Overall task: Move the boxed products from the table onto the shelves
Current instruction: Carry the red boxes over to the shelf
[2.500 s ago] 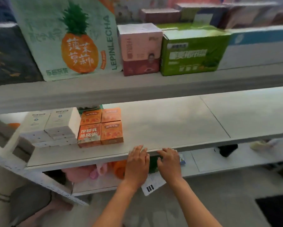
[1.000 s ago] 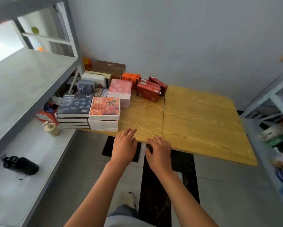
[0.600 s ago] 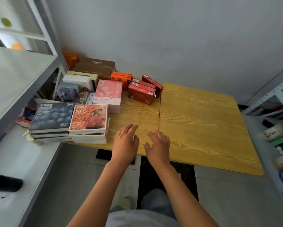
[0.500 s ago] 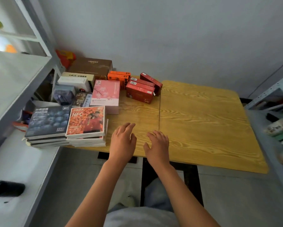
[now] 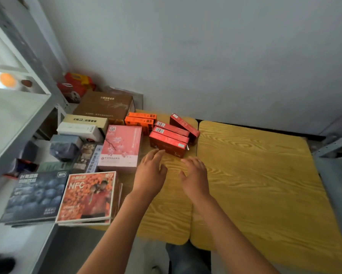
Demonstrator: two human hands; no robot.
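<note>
Boxed products crowd the left part of a yellow wooden table (image 5: 255,175). Several red boxes (image 5: 170,139) lie side by side near the back, with two orange boxes (image 5: 139,120) behind them. A pink blossom box (image 5: 121,148) lies to their left. Flat stacks with an orange NFC cover (image 5: 88,196) and a dark blueberry cover (image 5: 34,196) sit at the front left. My left hand (image 5: 149,174) and my right hand (image 5: 194,176) hover above the table, fingers relaxed, empty, fingertips just short of the red boxes.
A grey metal shelf (image 5: 10,119) runs along the left edge, its lower board (image 5: 17,240) beneath. A brown box (image 5: 105,104), a beige box (image 5: 86,120) and smaller packs sit at the table's back left. Another rack (image 5: 336,147) stands at the right. A grey wall is behind.
I turned from the shelf to the table and came closer. Both empty hands moved forward over the tabletop toward the red boxes.
</note>
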